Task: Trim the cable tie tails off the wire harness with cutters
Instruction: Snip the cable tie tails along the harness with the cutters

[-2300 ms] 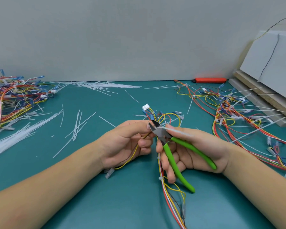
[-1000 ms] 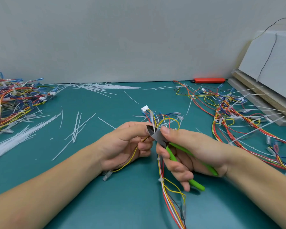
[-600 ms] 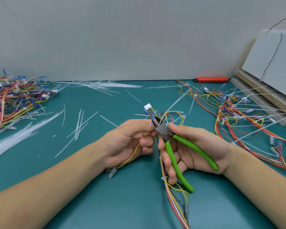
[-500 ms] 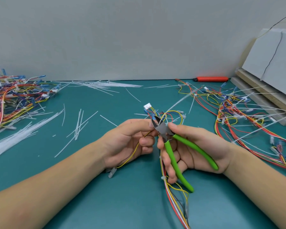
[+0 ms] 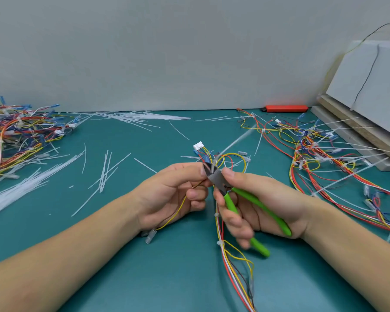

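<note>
Green-handled cutters [image 5: 234, 203] gripped in right hand [image 5: 257, 203], fingers curled round the handles. Left hand [image 5: 173, 194] pinches wire harness [image 5: 221, 221] just beside cutter head. White cable tie tail [image 5: 234, 141] rises beyond both hands, blurred. Trimmed ties [image 5: 104, 170] on teal worktop [image 5: 144, 266], further left.

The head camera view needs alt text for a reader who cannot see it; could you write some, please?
The right hand holds green-handled cutters at a white cable tie tail on the wire harness gripped by the left hand. Loose cut tails litter the teal table.
</note>
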### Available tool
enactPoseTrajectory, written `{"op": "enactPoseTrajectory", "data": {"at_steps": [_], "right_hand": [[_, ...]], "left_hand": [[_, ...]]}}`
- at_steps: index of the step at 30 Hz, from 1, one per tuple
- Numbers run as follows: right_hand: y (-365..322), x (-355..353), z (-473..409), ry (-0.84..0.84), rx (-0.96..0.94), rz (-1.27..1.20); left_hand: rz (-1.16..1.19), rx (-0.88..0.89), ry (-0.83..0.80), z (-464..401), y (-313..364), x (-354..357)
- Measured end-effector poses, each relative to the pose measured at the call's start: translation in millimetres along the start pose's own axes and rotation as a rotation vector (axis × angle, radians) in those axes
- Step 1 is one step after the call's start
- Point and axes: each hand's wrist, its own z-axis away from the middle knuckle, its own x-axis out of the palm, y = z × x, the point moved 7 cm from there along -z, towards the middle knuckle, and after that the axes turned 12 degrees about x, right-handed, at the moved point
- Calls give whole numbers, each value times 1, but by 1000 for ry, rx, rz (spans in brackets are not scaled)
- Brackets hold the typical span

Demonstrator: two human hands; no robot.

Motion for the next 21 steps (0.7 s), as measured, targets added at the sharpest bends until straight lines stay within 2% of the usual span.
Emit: {"op": "enactPoseTrajectory", "data": {"at_steps": [3, 21], "right_hand": [[-1, 2, 0, 32, 0, 33], [1, -5, 0, -27, 4, -13]], "left_hand": [[8, 4, 7, 0, 1, 0], [-2, -12, 5, 0, -1, -3]]}}
